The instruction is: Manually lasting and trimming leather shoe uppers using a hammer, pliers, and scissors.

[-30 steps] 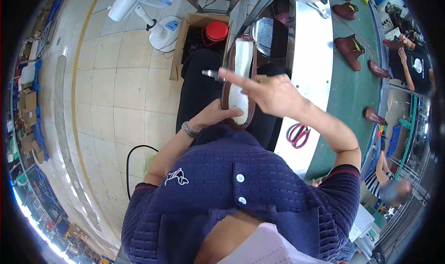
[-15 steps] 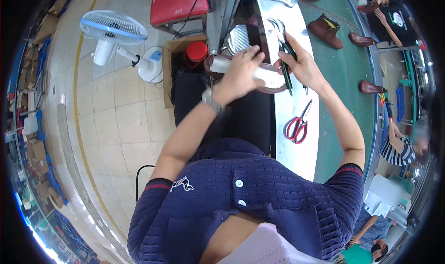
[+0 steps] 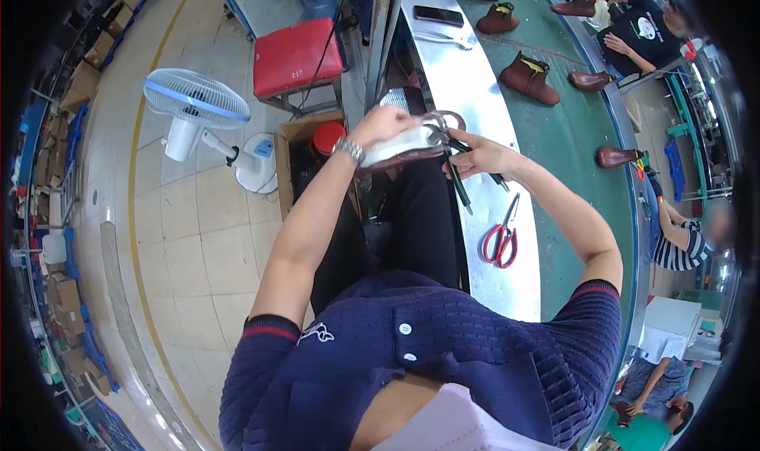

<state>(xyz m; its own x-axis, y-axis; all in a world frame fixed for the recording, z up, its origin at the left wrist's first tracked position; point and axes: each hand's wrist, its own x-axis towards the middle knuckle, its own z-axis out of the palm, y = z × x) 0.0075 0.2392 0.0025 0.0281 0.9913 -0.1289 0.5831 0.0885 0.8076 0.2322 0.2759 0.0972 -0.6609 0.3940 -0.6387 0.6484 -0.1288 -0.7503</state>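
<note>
A brown shoe (image 3: 400, 144) lies over my lap, its pale underside facing up and its brown edge showing around it. My left hand (image 3: 381, 125) is curled over the far side of the shoe, gripping it; the fingertips are slightly blurred. In my right hand (image 3: 484, 156) is a pair of pincers with dark green handles (image 3: 459, 188). The metal jaws of the pincers rest at the shoe's right end; whether they grip its edge I cannot tell.
Red-handled scissors (image 3: 499, 241), metal pliers (image 3: 443, 39) and a phone (image 3: 438, 15) lie on the metal bench (image 3: 514, 285). Beyond it, a green conveyor (image 3: 570, 237) carries brown boots (image 3: 529, 79). A fan (image 3: 194, 102) and red stool (image 3: 293, 57) stand left; co-workers sit at right.
The pincers have come from over the bench to the shoe's right end. My left hand has shifted left, and the shoe now lies tilted differently. My view has shifted too.
</note>
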